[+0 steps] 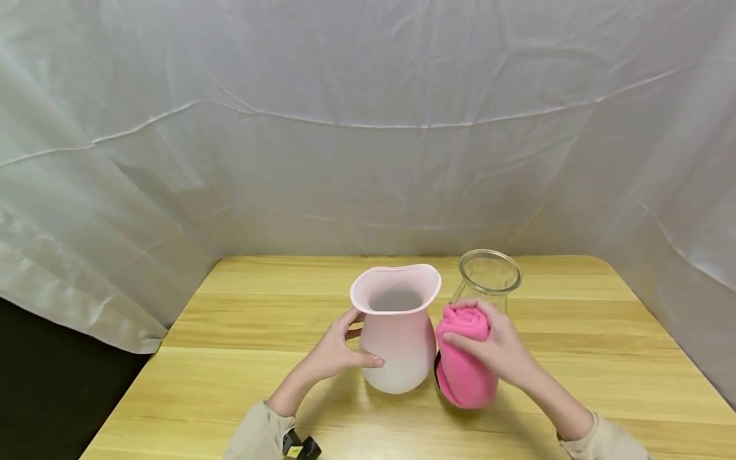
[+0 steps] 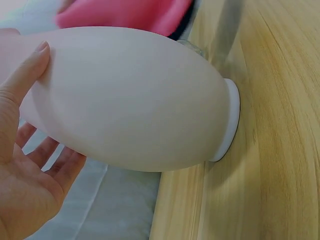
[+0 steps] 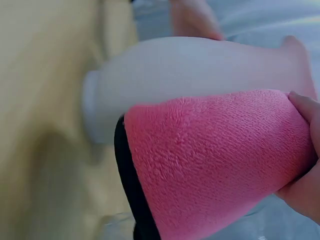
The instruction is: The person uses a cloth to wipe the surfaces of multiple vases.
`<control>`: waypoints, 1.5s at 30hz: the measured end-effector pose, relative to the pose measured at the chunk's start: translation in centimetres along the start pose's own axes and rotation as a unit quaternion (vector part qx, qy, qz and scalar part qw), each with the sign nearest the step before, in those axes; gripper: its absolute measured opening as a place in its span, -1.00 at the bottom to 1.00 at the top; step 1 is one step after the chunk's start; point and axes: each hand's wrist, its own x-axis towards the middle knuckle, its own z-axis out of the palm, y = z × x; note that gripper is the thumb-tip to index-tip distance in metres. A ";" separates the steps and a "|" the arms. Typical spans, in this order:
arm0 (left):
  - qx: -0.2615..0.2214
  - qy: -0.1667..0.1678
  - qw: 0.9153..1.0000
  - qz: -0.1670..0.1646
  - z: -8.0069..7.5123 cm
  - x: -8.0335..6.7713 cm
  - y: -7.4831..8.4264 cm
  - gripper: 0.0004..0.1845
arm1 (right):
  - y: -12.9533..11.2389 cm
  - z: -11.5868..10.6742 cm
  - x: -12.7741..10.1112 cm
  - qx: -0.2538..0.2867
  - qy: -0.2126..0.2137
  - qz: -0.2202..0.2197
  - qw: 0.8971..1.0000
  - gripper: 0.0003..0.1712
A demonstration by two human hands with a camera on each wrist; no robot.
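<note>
Pink cloth [image 1: 464, 358] in right hand [image 1: 500, 348] hides glass vase [image 1: 490, 276] body

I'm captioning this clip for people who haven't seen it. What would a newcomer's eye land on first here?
First, the bright pink cloth, rolled up and gripped by the right hand near the front of the wooden table. Just to its left stands the pale pink vase, upright, with the left hand touching its side. Behind the cloth a clear glass vase shows only its rim and neck.
</note>
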 end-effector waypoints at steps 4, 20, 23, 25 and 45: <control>-0.001 0.004 1.000 -0.005 0.1 -0.1 0.5 -0.16 | -1.4 -0.2 1.3 0.013 0.024 -0.035 0.999 -0.51; 0.000 0.006 1.000 -0.002 0.4 -0.1 0.5 -0.16 | 2.3 2.7 -1.6 0.021 0.017 -0.078 0.997 -0.50; 0.000 0.008 1.000 -0.001 0.4 -0.1 0.5 -0.17 | 2.4 2.9 -1.7 0.030 0.025 -0.079 0.996 -0.49; 0.001 0.007 1.000 0.001 0.4 0.0 0.5 -0.16 | 2.5 3.0 -1.7 0.028 0.029 -0.087 0.995 -0.49; -0.001 0.005 1.000 -0.004 0.4 -0.1 0.4 -0.16 | 3.8 3.2 -3.3 -0.003 -0.002 0.036 0.999 -0.52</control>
